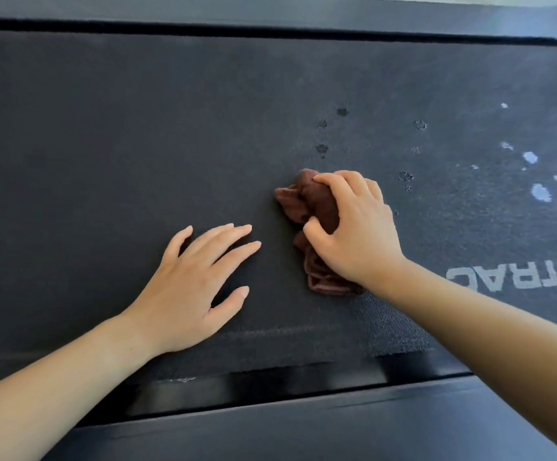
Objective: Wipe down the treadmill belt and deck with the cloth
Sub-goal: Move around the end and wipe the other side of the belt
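The dark grey treadmill belt point(137, 144) fills most of the head view. A crumpled brown cloth point(307, 201) lies on the belt near the middle, and my right hand point(353, 227) is shut on it and presses it down. My left hand point(190, 287) rests flat on the belt to the left of the cloth, fingers spread, holding nothing. Small dark wet spots point(322, 148) dot the belt just beyond the cloth. Pale wet patches point(541, 192) lie farther right. The near deck rail point(303, 424) runs along the bottom.
White lettering point(516, 277) is printed on the belt at the right, partly cut off. The far deck rail point(270, 15) runs along the top of the view, with a dark gap between it and the belt.
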Available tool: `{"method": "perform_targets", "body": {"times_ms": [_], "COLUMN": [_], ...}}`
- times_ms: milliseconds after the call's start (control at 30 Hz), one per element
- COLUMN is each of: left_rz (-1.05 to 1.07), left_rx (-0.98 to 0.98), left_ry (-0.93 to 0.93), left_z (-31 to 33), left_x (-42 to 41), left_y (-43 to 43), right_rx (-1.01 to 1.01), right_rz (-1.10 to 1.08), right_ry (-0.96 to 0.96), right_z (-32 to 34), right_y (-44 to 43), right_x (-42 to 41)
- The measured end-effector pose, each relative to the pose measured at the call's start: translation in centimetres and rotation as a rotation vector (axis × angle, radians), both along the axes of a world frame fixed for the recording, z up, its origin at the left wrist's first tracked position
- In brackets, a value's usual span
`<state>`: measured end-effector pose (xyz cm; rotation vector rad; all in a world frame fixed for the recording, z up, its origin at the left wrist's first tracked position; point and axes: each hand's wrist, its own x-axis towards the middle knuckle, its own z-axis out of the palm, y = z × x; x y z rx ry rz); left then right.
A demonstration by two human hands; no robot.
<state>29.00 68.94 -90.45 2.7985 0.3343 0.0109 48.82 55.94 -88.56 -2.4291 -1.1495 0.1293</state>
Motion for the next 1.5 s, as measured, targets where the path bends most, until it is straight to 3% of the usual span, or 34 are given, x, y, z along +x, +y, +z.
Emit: {"method": "perform_targets", "body": {"times_ms": [200, 467, 700, 900, 1167, 1500], "left_rz": [-0.067, -0.144, 0.168, 0.407, 0.456, 0.484], "left_rx": [0.05, 0.164, 0.088, 0.033, 0.102, 0.093], "left_ry": [0.019, 0.07, -0.035, 0.021, -0.089, -0.061], "left_z": [-0.1, 0.7, 1.3, -0.9, -2.1, -2.1], "left_x": [0.5, 6.8, 17.5, 22.2, 22.6, 22.7], "left_y": [1.1, 6.3, 12.7, 15.2, 14.9, 14.8], "right_rx": [0.002, 0.051, 0.095, 0.098, 0.054, 0.06], "right_rz": [0.138, -0.055, -0.212, -0.232, -0.246, -0.195], "right_ry": [-0.033, -0.017, -0.018, -0.031, 0.0, -0.019], "right_z": [0.1, -0.5, -1.2, -1.2, -0.8, -0.9], "right_y": [-5.0, 2.1, 7.6, 10.3, 15.3, 16.2], "right_x": [-0.9, 4.6, 9.8, 12.0, 15.7, 17.1]}}
